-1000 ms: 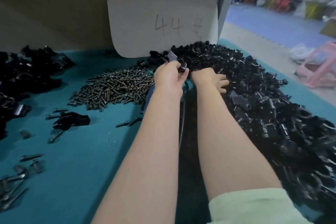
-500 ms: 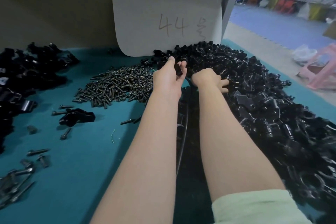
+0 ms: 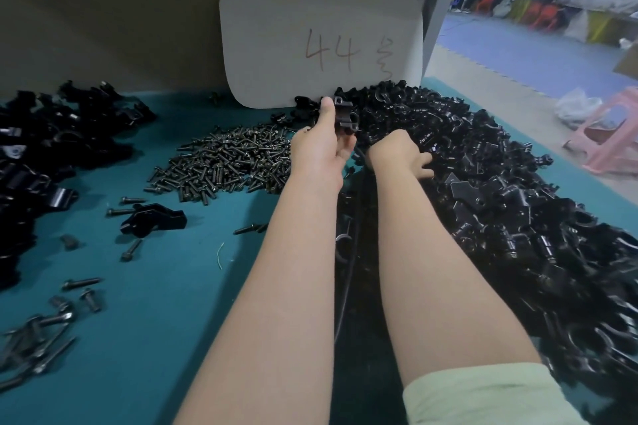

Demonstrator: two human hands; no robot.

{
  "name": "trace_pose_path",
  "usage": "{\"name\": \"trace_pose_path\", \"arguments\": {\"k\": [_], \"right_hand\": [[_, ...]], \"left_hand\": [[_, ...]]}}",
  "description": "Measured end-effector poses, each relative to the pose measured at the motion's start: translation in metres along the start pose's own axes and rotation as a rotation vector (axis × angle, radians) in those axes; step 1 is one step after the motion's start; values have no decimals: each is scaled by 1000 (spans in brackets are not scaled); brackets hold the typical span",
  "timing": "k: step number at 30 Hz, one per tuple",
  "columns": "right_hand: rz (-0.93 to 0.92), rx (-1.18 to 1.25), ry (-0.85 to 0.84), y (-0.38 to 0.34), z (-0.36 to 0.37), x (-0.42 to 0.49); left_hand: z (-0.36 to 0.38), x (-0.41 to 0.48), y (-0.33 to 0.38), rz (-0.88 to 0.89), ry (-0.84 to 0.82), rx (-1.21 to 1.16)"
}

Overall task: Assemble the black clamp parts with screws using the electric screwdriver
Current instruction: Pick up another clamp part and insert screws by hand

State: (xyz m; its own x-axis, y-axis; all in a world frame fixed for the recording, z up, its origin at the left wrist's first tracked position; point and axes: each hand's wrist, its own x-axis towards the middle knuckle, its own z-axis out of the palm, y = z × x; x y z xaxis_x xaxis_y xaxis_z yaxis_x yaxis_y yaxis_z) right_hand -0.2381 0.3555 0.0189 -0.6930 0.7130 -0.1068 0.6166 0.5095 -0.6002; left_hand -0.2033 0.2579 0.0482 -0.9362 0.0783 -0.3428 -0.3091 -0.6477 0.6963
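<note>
- Head: left hand (image 3: pixel 319 152) pinches clamp (image 3: pixel 346 118), upright, at its 12.
- Right hand (image 3: pixel 397 155) curls into pile (image 3: pixel 500 203) at 3; hold unclear.
- Screws (image 3: pixel 234 162) at 9, nearer left.

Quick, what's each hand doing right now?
Left hand: grip closed on a small black clamp part.
Right hand: fingers in the heap of black clamp parts; grip cannot be told.

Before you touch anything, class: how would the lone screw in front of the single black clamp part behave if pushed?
The screw looks rigid metal, so probably won't bend. Its round shank would likely roll, curving round its wider head. The teal mat may slow it.
</note>
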Motion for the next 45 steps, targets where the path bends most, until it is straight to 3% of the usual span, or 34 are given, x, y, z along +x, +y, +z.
{"name": "trace_pose_path", "arguments": {"k": [3,5,13,16,26,32,35,38,40,42,45], "right_hand": [[-102,75,104,-7,-4,-3],[-205,262,104,-12,-10,-5],[-270,989,-227,-22,-26,-54],[-297,1122,-365,-17,-25,-88],[-361,1161,-634,-8,8,-164],[-247,1235,-685,-12,20,-169],[-315,1056,-636,-12,31,-167],[-484,621,-498,-9,39,-162],[-531,507,-455,-7,41,-163],[-473,644,-495,-6,42,-162],[-290,1007,-688,-6,39,-161]], "left_hand": [[0,1,-5,78,46,-85],[-1,1,-5,131,83,-107],[-25,-25,14,170,98,-181],[-45,-46,22,182,100,-205],[-130,-87,34,260,212,14],[-136,-74,31,333,168,70],[-137,-66,26,409,221,144],[-142,-63,16,452,315,270],[-143,-62,13,471,325,297],[-143,-60,13,504,310,275],[-143,-56,10,505,250,250]]}}
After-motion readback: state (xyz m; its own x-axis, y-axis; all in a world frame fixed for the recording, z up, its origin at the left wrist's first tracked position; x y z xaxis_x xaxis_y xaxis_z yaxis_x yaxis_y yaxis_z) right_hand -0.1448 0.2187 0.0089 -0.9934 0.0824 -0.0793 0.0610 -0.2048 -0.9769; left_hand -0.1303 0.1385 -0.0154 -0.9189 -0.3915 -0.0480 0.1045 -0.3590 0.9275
